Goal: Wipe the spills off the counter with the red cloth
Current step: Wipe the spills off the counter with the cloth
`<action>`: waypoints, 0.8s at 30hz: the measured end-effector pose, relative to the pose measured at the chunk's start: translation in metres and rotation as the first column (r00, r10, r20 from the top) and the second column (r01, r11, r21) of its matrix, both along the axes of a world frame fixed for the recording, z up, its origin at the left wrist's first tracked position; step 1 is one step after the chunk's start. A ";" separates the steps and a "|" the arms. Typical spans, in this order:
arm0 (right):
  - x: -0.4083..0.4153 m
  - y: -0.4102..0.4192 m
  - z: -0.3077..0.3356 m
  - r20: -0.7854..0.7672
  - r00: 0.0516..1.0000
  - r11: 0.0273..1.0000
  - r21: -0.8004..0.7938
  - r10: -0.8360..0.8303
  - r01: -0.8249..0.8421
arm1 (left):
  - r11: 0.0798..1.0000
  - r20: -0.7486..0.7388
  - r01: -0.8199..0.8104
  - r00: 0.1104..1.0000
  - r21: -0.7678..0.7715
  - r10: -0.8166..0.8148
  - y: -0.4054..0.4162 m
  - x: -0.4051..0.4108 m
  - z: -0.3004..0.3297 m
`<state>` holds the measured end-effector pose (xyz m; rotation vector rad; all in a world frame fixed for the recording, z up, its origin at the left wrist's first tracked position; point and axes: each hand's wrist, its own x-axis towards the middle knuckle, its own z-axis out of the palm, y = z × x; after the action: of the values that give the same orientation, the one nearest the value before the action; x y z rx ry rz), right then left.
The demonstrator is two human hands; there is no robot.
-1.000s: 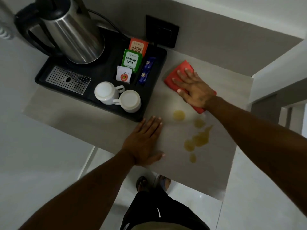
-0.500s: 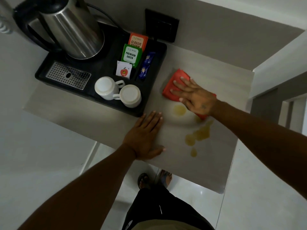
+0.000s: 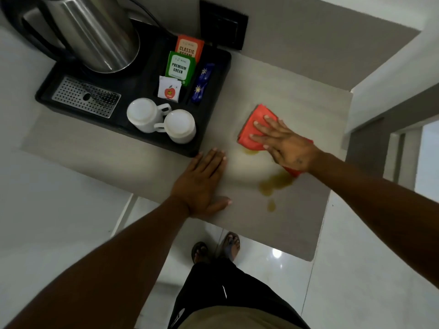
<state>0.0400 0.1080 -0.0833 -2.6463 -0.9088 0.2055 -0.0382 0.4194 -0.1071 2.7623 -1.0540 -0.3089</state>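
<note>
The red cloth (image 3: 251, 133) lies flat on the grey counter (image 3: 292, 96), pressed down by my right hand (image 3: 286, 144) with fingers spread over it. Yellow-brown spills (image 3: 275, 182) sit just below the cloth, with a small drop (image 3: 271, 205) nearer the front edge and a smear (image 3: 249, 151) at the cloth's lower edge. My left hand (image 3: 202, 186) rests flat on the counter to the left of the spills, palm down and holding nothing.
A black tray (image 3: 213, 110) at the back left carries a steel kettle (image 3: 99, 34), two upturned white cups (image 3: 161, 122), tea sachets (image 3: 180, 67) and a metal drip grille (image 3: 85, 97). A black wall socket (image 3: 223, 24) sits behind. My sandalled feet (image 3: 216, 248) show below the counter's front edge.
My right hand has slid the red cloth down and toward me over the spills; the round upper drop is now a smear at the cloth's edge. The left hand has stayed put.
</note>
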 end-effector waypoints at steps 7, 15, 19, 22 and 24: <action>0.018 0.026 0.002 -0.037 0.988 0.989 -0.009 -0.147 0.147 | 1.000 -0.002 -0.009 1.000 0.008 0.009 0.000 0.000 0.001; -0.042 -0.005 0.003 -0.030 0.988 0.988 0.022 -0.153 0.153 | 1.000 0.042 -0.016 0.999 -0.015 0.016 0.000 -0.001 0.000; -0.015 0.014 0.001 -0.034 0.954 0.955 0.007 -0.297 0.298 | 1.000 0.049 -0.007 0.999 -0.028 0.008 0.000 -0.002 -0.001; -0.018 0.044 0.000 -0.038 0.956 0.957 -0.011 -0.292 0.291 | 1.000 0.055 -0.001 0.998 -0.020 0.002 0.000 -0.001 0.001; -0.042 0.049 0.000 -0.033 0.972 0.972 -0.022 -0.234 0.233 | 1.000 0.046 -0.004 0.999 -0.030 0.005 0.001 -0.002 0.000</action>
<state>-0.0015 0.1573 -0.0836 -2.7280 -0.5796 0.2022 -0.0399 0.4205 -0.1068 2.7579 -1.0544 -0.2276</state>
